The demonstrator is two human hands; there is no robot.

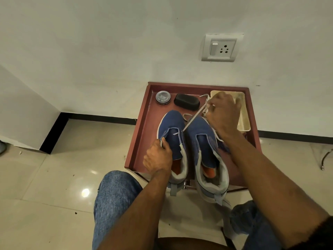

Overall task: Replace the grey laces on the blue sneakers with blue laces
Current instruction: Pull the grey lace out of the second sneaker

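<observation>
Right hand (pixel 223 114) pulls the limp grey lace (pixel 193 118) taut; left hand (pixel 158 156) grips the soft left sneaker (pixel 172 134) at its side.

No readable text anywhere. Round tin (pixel 163 97) at the tray's (pixel 144 123) back left has a printed lid label, but it's too small & blurred to make out. Wall socket (pixel 220 48) has no markings that can be read; no brand legible on the sneakers (pixel 189 141).
</observation>
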